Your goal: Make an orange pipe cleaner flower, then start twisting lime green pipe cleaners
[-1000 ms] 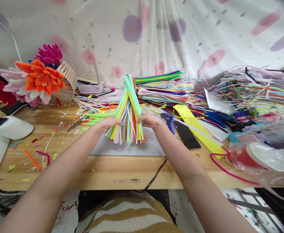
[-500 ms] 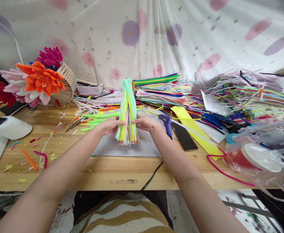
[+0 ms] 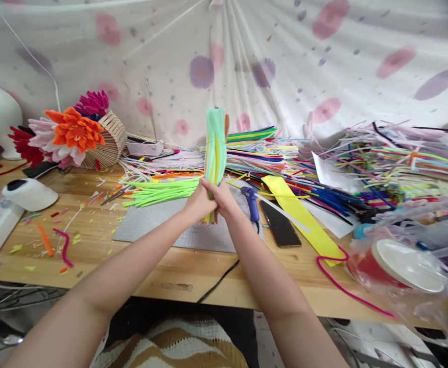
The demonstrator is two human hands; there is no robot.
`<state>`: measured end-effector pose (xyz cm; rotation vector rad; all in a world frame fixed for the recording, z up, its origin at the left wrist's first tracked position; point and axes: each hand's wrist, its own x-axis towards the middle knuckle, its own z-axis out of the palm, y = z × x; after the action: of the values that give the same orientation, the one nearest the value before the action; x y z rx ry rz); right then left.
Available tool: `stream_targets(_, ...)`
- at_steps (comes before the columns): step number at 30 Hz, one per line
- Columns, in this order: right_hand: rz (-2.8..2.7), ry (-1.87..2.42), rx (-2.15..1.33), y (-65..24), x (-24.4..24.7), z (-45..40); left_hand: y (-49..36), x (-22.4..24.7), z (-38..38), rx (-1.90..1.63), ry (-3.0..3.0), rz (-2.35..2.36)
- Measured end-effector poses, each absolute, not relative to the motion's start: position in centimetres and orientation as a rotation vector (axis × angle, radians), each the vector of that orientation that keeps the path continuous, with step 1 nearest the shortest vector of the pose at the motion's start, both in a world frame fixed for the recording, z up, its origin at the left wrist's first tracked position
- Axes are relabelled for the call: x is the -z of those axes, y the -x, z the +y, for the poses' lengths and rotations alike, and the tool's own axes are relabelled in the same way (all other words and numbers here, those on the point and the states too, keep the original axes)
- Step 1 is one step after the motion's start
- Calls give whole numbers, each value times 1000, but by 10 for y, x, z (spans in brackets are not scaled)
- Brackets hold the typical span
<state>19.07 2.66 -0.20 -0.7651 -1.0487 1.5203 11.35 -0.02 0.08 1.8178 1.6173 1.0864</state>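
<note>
A thick bundle of pipe cleaners (image 3: 216, 148), mint green and yellow with some orange, stands upright over the grey cutting mat (image 3: 143, 225). My left hand (image 3: 201, 202) is wrapped round its lower part. From the other side my right hand (image 3: 224, 197) closes on the same part, and the fingers of both hands meet. The bundle's lower ends show just beneath my hands. Lime green pipe cleaners (image 3: 162, 191) lie to the left of my hands, and a blue glue gun (image 3: 252, 204) lies to the right.
A black phone (image 3: 280, 225) and a yellow strip (image 3: 304, 214) lie on the right, near a red cup with a white lid (image 3: 407, 266) in plastic. Piled pipe cleaners (image 3: 411, 163) line the back right. Fuzzy flowers (image 3: 78, 130) and scissors (image 3: 112, 197) are at left.
Both hands have come together round the bundle's lower part, which is now gathered tighter instead of split in two. The view has shifted slightly.
</note>
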Motion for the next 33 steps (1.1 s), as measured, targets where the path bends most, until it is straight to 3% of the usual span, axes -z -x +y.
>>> stream_targets(3,-976,852,-1323,-203,-4,30,-128,-5,-1,-1143,-1903,1374)
stream_targets(7,-879,861,-1302,-211,-9,30,-102,-18,7,-934,-1915,1198)
stream_targets(11,-862,859,-1436,-209,-9,23,-40,-26,20,-944,-2035,1728)
stream_targets(19,-709,939,-1271,-173,1,30,28,38,42,-186,-2445,1944)
stream_targets(24,-619,1021,-1030,-148,10,60,42,59,46,-321,-2573,1737)
stream_targets(33,-621,1078,-840,-171,3,153,63,51,72,-353,-2588,1666)
